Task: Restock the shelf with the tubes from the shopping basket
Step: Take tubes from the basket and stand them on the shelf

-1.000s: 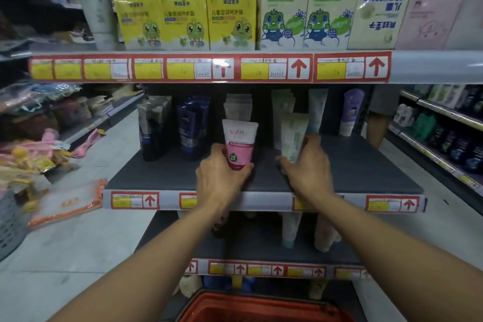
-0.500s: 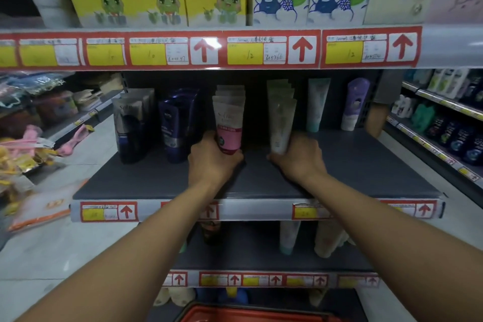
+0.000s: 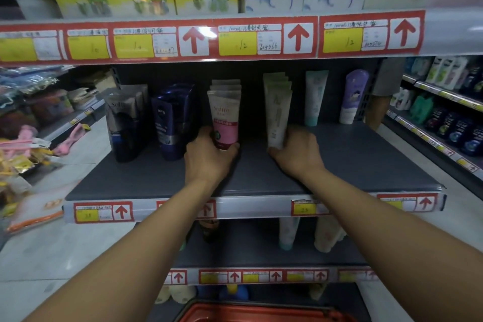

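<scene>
My left hand (image 3: 209, 157) grips the base of a pink and white tube (image 3: 225, 119) standing cap-down at the front of a row of like tubes on the dark middle shelf (image 3: 366, 165). My right hand (image 3: 298, 153) holds the bottom of a pale green tube (image 3: 277, 115), which stands at the front of its own row. Both tubes are upright and touch the tubes behind them. The red shopping basket (image 3: 261, 314) shows only its rim at the bottom edge; its contents are hidden.
Dark blue tubes (image 3: 172, 123) and grey-black tubes (image 3: 125, 123) stand left of my hands. A teal-capped tube (image 3: 315, 97) and a purple bottle (image 3: 354, 97) stand at the back right. Boxes fill the shelf above; more tubes stand on the shelf below (image 3: 261, 253).
Both hands have pushed their tubes deeper into the shelf, against the rows behind. The view has moved closer and tilted up slightly.
</scene>
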`<state>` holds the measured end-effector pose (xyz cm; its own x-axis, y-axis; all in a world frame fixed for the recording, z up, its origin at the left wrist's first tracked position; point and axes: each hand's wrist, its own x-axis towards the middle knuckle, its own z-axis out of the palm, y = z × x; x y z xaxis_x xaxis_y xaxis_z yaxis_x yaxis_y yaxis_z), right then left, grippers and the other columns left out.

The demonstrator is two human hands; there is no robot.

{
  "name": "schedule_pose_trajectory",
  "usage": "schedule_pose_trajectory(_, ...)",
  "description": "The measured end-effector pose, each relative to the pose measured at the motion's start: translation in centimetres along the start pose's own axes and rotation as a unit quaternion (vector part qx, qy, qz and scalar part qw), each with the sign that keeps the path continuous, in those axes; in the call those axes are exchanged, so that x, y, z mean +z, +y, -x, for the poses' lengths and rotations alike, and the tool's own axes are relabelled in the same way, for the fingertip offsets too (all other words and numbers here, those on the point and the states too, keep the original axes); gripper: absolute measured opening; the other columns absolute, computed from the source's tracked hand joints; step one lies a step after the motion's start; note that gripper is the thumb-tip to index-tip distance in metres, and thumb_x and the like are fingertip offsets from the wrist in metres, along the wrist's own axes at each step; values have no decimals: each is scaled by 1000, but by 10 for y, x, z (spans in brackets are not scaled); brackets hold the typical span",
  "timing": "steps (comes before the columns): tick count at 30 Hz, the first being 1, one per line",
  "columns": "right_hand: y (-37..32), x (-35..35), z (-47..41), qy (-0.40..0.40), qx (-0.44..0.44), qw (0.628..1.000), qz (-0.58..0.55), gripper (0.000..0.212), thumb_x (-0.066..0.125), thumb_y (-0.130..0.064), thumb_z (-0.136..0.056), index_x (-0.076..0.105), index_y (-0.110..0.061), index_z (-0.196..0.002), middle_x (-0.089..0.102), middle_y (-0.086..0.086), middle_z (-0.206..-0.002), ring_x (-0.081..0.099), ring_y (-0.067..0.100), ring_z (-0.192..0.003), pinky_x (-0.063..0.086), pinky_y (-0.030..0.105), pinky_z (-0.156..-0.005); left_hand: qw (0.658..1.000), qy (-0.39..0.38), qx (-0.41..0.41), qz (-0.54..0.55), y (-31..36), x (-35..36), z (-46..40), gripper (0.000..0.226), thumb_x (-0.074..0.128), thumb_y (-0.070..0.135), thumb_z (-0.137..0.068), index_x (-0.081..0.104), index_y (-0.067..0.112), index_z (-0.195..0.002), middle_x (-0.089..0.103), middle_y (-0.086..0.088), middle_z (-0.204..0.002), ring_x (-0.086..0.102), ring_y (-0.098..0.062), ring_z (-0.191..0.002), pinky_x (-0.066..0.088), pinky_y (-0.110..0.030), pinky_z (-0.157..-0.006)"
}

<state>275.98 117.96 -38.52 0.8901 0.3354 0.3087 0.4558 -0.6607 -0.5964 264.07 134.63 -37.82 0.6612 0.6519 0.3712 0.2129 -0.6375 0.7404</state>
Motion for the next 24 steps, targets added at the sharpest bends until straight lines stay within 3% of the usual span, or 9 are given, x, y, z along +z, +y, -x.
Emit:
schedule_pose_trajectory(5, 0, -5, 0, -29, 10, 1000, -5, 52, 80, -41, -81, 64, -16, -123, 69, 5, -120, 66, 25, -109, 43, 24, -75, 999, -33, -2, -5, -2, -4, 2, 57, 88, 42, -78, 65, 17, -123, 75, -5, -117, 70, -26, -108, 57, -37, -91)
schedule_pose_trajectory(10, -3, -23, 15, -62, -2, 997, 36, 44, 70, -45, -88, 64, -16, -119, 69, 6, -114, 66, 27, -103, 47, 29, -76, 998, -62, -2, -21, 4, -18, 17, 58, 87, 40, -80, 62, 19, -128, 73, -1, -120, 70, -24, -111, 54, -33, -91)
schedule_pose_trajectory(14, -4, -37, 48, -21, -27, 999, 30, 24, 63, -35, -92, 57, -12, -96, 61, 8, -96, 62, 31, -91, 44, 33, -68, 999, -41, 2, -21, 8, -34, 43, 48, 80, 40, -85, 61, 21, -124, 73, -2, -115, 69, -26, -107, 54, -36, -88)
schedule_pose_trajectory(20, 2, -46, 110, 55, -75, 995, 48, 29, 61, -23, -89, 62, -9, -115, 59, 11, -110, 56, 30, -104, 51, 43, -86, 996, -41, 42, -71, 13, -55, 95, 43, 74, 25, -89, 60, 17, -129, 66, -5, -122, 63, -25, -112, 48, -32, -86)
schedule_pose_trajectory(24, 4, -51, 153, 94, -105, 988, 63, 25, 64, -18, -89, 63, -9, -112, 53, 9, -112, 51, 27, -108, 50, 43, -87, 995, -49, 57, -72, 14, -63, 132, 40, 72, 24, -90, 60, 17, -128, 64, -1, -120, 63, -22, -110, 52, -33, -86)
